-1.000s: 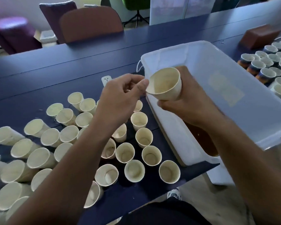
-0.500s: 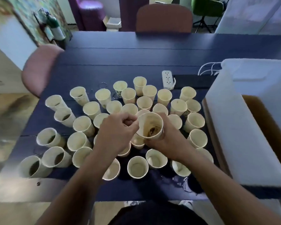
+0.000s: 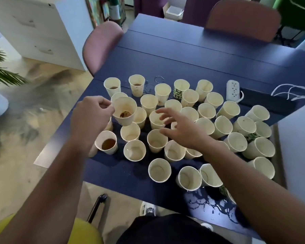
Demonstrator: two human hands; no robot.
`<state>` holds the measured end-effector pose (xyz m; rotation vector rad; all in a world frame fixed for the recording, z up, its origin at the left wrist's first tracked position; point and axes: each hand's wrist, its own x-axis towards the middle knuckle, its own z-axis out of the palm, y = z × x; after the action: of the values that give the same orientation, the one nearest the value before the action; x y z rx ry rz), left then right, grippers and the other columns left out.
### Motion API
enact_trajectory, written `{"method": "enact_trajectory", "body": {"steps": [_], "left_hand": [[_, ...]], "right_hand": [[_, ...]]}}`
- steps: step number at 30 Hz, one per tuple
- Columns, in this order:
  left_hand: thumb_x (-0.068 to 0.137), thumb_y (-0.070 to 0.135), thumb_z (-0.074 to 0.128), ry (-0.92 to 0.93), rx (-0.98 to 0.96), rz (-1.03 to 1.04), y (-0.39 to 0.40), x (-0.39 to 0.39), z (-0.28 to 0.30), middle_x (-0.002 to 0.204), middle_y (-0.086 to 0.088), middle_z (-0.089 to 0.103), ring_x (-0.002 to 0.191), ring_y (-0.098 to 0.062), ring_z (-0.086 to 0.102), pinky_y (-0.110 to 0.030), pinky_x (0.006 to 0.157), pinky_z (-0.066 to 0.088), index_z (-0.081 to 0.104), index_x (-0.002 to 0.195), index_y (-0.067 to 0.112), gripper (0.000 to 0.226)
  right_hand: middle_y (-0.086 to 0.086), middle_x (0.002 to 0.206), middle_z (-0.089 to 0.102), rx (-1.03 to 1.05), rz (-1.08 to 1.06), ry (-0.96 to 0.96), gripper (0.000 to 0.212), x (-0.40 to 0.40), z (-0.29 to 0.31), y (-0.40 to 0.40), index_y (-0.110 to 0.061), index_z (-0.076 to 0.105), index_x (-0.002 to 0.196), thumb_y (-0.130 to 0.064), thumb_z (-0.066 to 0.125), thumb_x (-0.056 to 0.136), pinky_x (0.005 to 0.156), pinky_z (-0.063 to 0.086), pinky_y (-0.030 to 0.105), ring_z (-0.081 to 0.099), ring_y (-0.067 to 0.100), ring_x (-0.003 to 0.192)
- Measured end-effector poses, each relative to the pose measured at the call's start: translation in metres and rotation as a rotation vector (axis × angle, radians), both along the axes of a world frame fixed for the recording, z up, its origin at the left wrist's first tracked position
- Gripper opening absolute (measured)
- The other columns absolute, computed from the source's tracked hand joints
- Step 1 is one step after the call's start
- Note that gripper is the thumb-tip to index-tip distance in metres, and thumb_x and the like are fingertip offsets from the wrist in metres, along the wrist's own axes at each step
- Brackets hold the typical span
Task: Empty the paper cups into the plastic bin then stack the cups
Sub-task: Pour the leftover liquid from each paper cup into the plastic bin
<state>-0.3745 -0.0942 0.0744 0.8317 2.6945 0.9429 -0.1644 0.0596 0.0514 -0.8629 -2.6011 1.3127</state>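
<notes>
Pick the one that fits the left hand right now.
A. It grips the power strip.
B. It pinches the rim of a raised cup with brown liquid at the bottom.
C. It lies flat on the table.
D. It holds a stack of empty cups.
B: the left hand pinches the rim of a raised paper cup with brown liquid at its bottom, above the other cups.

Cups crowd the dark blue worktop [image 3: 183,55]

Left hand [image 3: 90,118] pinches a lifted cup [image 3: 125,110] by its rim — brown dregs inside — while the right hand [image 3: 181,131] hovers spread-fingered above the standing cups [image 3: 159,170].
</notes>
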Motion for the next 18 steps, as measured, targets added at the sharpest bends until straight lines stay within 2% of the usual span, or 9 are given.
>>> {"method": "enact_trajectory", "body": {"steps": [4, 8, 10, 13, 18], "left_hand": [[0.090, 0.032, 0.066, -0.022, -0.050, 0.011, 0.000, -0.027, -0.013, 0.093, 0.005, 0.074, 0.087, -0.018, 0.066, -0.035, 0.076, 0.053, 0.076, 0.101, 0.025, 0.016], [0.092, 0.032, 0.066, 0.013, -0.092, -0.003, 0.002, -0.039, -0.023, 0.094, 0.002, 0.074, 0.083, -0.018, 0.064, -0.034, 0.072, 0.051, 0.076, 0.100, 0.024, 0.016], [0.092, 0.033, 0.067, 0.010, -0.093, 0.000, 0.002, -0.041, -0.027, 0.093, 0.002, 0.074, 0.083, -0.018, 0.065, -0.036, 0.073, 0.054, 0.076, 0.101, 0.025, 0.015], [0.093, 0.034, 0.067, -0.002, -0.083, -0.011, 0.002, -0.043, -0.032, 0.093, 0.003, 0.074, 0.084, -0.018, 0.067, -0.042, 0.076, 0.059, 0.075, 0.103, 0.025, 0.016], [0.093, 0.035, 0.067, -0.014, -0.074, -0.022, 0.001, -0.048, -0.038, 0.091, 0.005, 0.074, 0.082, -0.019, 0.068, -0.043, 0.073, 0.061, 0.075, 0.102, 0.026, 0.015]], "right_hand": [[-0.015, 0.104, 0.063, 0.031, -0.021, 0.004, 0.038, -0.038, -0.003, 0.004, -0.036, 0.058, 0.123, -0.020, 0.068, 0.091, 0.075, 0.047, 0.017, 0.062, 0.000, 0.094], [-0.010, 0.098, 0.067, 0.137, -0.076, 0.033, 0.022, -0.075, -0.005, 0.009, -0.025, 0.067, 0.117, -0.022, 0.064, 0.095, 0.068, 0.047, 0.013, 0.064, 0.007, 0.085], [-0.008, 0.096, 0.069, 0.195, -0.107, 0.036, 0.018, -0.096, -0.009, 0.014, -0.022, 0.070, 0.112, -0.025, 0.062, 0.096, 0.069, 0.051, 0.021, 0.064, 0.010, 0.083], [-0.002, 0.097, 0.072, 0.258, -0.125, -0.034, 0.020, -0.130, -0.016, 0.021, -0.021, 0.072, 0.104, -0.033, 0.058, 0.097, 0.073, 0.057, 0.038, 0.065, 0.017, 0.081], [0.005, 0.081, 0.067, 0.320, -0.088, -0.303, 0.038, -0.176, -0.021, 0.026, -0.014, 0.065, 0.083, -0.043, 0.046, 0.100, 0.061, 0.055, 0.032, 0.066, 0.021, 0.067]]}}
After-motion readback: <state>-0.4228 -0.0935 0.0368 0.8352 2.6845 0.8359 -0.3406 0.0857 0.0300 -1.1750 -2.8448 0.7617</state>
